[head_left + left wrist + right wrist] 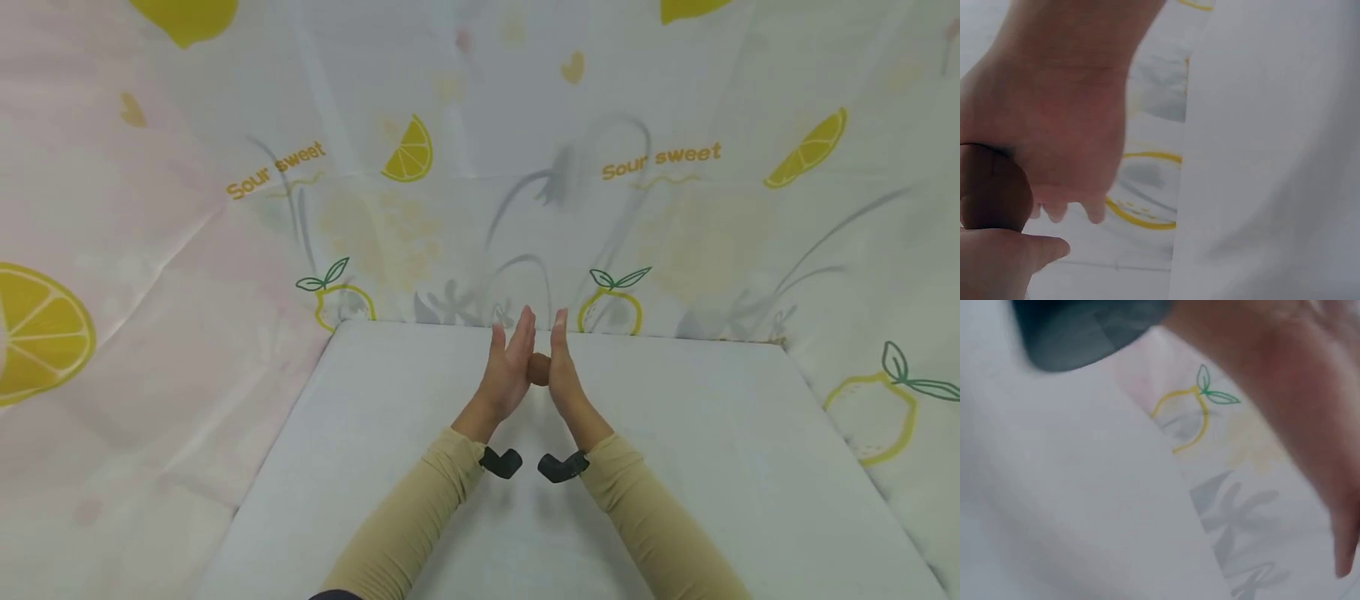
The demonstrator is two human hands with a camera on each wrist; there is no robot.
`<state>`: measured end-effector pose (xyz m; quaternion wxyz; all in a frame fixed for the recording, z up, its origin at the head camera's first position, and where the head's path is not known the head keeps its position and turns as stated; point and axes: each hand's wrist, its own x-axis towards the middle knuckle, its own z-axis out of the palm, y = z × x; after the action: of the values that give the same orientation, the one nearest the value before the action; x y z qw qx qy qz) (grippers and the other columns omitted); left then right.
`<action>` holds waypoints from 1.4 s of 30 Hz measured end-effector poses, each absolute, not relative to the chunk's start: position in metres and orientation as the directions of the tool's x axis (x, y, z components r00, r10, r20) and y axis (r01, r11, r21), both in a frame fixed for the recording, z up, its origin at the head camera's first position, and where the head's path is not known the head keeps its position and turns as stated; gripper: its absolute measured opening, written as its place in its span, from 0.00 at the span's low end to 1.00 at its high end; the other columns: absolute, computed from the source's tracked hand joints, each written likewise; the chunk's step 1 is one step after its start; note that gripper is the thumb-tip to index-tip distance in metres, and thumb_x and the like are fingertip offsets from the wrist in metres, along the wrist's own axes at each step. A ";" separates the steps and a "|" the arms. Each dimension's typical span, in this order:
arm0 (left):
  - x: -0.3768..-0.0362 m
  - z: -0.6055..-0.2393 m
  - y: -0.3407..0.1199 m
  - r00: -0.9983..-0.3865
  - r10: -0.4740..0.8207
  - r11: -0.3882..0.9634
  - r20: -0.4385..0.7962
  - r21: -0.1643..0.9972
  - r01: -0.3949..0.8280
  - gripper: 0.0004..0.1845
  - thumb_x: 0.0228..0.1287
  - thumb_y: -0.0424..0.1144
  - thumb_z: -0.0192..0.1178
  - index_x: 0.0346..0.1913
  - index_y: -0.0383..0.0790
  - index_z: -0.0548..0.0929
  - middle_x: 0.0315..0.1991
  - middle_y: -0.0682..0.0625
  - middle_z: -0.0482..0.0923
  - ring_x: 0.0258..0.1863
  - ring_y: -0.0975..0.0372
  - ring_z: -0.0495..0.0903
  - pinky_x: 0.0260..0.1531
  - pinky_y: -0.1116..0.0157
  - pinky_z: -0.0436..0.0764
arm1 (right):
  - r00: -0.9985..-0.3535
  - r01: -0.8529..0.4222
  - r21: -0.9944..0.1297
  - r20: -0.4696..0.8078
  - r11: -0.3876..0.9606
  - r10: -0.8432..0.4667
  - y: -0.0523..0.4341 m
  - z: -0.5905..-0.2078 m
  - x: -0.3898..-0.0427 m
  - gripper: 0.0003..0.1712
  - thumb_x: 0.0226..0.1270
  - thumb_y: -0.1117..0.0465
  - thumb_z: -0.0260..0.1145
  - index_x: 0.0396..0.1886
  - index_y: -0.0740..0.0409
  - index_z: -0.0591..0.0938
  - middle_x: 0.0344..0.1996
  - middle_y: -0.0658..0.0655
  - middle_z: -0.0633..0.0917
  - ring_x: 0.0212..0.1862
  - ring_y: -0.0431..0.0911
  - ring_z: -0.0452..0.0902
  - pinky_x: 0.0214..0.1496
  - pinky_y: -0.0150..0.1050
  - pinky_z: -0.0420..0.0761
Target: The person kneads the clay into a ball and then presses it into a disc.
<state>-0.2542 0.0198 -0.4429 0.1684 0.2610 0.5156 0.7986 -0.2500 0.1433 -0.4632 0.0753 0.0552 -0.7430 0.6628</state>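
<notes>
Brown rounded lump (538, 369), dough-like, sits pressed between both palms above the far edge of the white table (712, 467). Left hand (508, 367) and right hand (562, 371) have fingers straight, together, pointing away. Judged light and soft; hold gently at its sides between flat palms.

White tabletop (712, 467) is lying flat. Lemon-print curtain (480, 167) is hanging behind and beside it, reading "Sour sweet".
</notes>
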 end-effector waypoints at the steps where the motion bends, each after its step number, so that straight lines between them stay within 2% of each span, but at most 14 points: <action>1: -0.255 -0.441 0.020 -0.819 0.521 -0.417 0.242 0.909 0.003 0.51 0.66 0.78 0.13 0.83 0.48 0.31 0.83 0.53 0.24 0.80 0.61 0.25 0.75 0.45 0.29 | -0.982 -0.188 -0.975 0.191 0.115 0.014 0.143 -0.465 -0.250 0.38 0.80 0.34 0.23 0.83 0.40 0.31 0.82 0.45 0.34 0.81 0.43 0.27 0.80 0.55 0.32; 4: -0.259 -0.437 0.022 -0.859 0.458 -0.408 0.229 0.913 0.025 0.48 0.70 0.75 0.12 0.83 0.48 0.32 0.83 0.54 0.24 0.80 0.61 0.25 0.77 0.49 0.32 | -0.971 -0.240 -0.963 0.241 0.120 -0.005 0.139 -0.472 -0.248 0.43 0.80 0.32 0.25 0.83 0.49 0.31 0.82 0.53 0.35 0.81 0.46 0.28 0.80 0.55 0.32; 7: -0.265 -0.437 0.024 -0.903 0.385 -0.365 0.189 0.930 0.039 0.45 0.73 0.72 0.14 0.83 0.49 0.33 0.82 0.56 0.24 0.80 0.61 0.24 0.77 0.48 0.34 | -0.953 -0.303 -0.944 0.302 0.130 -0.029 0.133 -0.476 -0.242 0.45 0.82 0.34 0.26 0.82 0.58 0.30 0.82 0.57 0.34 0.81 0.49 0.27 0.80 0.55 0.33; 12: -0.272 -0.448 0.023 -0.948 0.306 -0.286 0.089 0.958 -0.002 0.45 0.73 0.73 0.17 0.83 0.50 0.34 0.82 0.56 0.24 0.80 0.60 0.23 0.76 0.47 0.30 | -0.923 -0.384 -0.915 0.378 0.127 -0.069 0.120 -0.475 -0.229 0.42 0.84 0.40 0.27 0.81 0.62 0.30 0.82 0.59 0.32 0.81 0.51 0.24 0.80 0.55 0.32; 17: -0.271 -0.459 0.024 -0.945 0.323 -0.287 0.043 0.956 -0.055 0.48 0.71 0.76 0.20 0.83 0.48 0.33 0.82 0.55 0.24 0.80 0.60 0.24 0.76 0.50 0.27 | -0.910 -0.415 -0.906 0.411 0.085 -0.062 0.115 -0.466 -0.224 0.46 0.82 0.35 0.28 0.81 0.61 0.30 0.82 0.58 0.34 0.81 0.48 0.25 0.80 0.52 0.31; 21: -0.263 -0.463 0.027 -0.917 0.396 -0.307 0.039 0.947 -0.092 0.47 0.71 0.76 0.19 0.83 0.50 0.32 0.83 0.53 0.24 0.80 0.59 0.24 0.76 0.48 0.28 | -0.921 -0.390 -0.919 0.391 0.048 -0.002 0.119 -0.459 -0.228 0.45 0.81 0.33 0.28 0.82 0.55 0.32 0.82 0.54 0.35 0.81 0.43 0.26 0.80 0.50 0.31; 27: -0.253 -0.465 0.033 -0.874 0.474 -0.349 0.107 0.934 -0.075 0.44 0.73 0.72 0.16 0.83 0.51 0.31 0.83 0.51 0.26 0.81 0.59 0.27 0.76 0.44 0.31 | -0.957 -0.281 -0.960 0.281 0.009 0.076 0.129 -0.450 -0.239 0.40 0.81 0.36 0.27 0.83 0.49 0.35 0.82 0.46 0.37 0.80 0.38 0.29 0.80 0.47 0.33; 32: -0.249 -0.464 0.037 -0.840 0.515 -0.385 0.173 0.922 -0.046 0.45 0.72 0.73 0.14 0.82 0.50 0.31 0.83 0.50 0.26 0.81 0.58 0.25 0.74 0.41 0.27 | -0.960 -0.261 -0.965 0.261 0.010 0.106 0.139 -0.451 -0.247 0.43 0.81 0.35 0.29 0.83 0.52 0.35 0.83 0.51 0.36 0.81 0.41 0.28 0.80 0.49 0.32; 35: -0.247 -0.461 0.036 -0.845 0.505 -0.405 0.173 0.912 -0.056 0.46 0.71 0.74 0.13 0.83 0.50 0.32 0.83 0.51 0.27 0.81 0.59 0.26 0.74 0.41 0.27 | -0.964 -0.246 -0.969 0.248 0.029 0.097 0.142 -0.453 -0.247 0.42 0.82 0.37 0.28 0.83 0.54 0.34 0.83 0.52 0.35 0.81 0.42 0.27 0.80 0.49 0.32; 39: -0.247 -0.455 0.033 -0.864 0.477 -0.437 0.163 0.896 -0.073 0.44 0.72 0.72 0.11 0.83 0.50 0.32 0.83 0.53 0.28 0.81 0.60 0.26 0.74 0.41 0.28 | -0.972 -0.217 -0.975 0.221 0.052 0.075 0.143 -0.461 -0.248 0.42 0.82 0.36 0.27 0.83 0.53 0.32 0.82 0.50 0.34 0.81 0.43 0.26 0.80 0.50 0.31; 42: -0.250 -0.452 0.031 -0.884 0.432 -0.446 0.177 0.894 -0.039 0.43 0.73 0.70 0.11 0.83 0.50 0.33 0.83 0.54 0.27 0.80 0.60 0.25 0.75 0.44 0.31 | -0.972 -0.225 -0.971 0.230 0.074 0.054 0.141 -0.471 -0.248 0.44 0.81 0.33 0.26 0.83 0.52 0.31 0.82 0.50 0.33 0.81 0.44 0.26 0.80 0.53 0.31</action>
<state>-0.2499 0.0310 -0.4521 0.1424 0.1938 0.5067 0.8279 -0.2484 0.1406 -0.4711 0.1031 0.0590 -0.7254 0.6780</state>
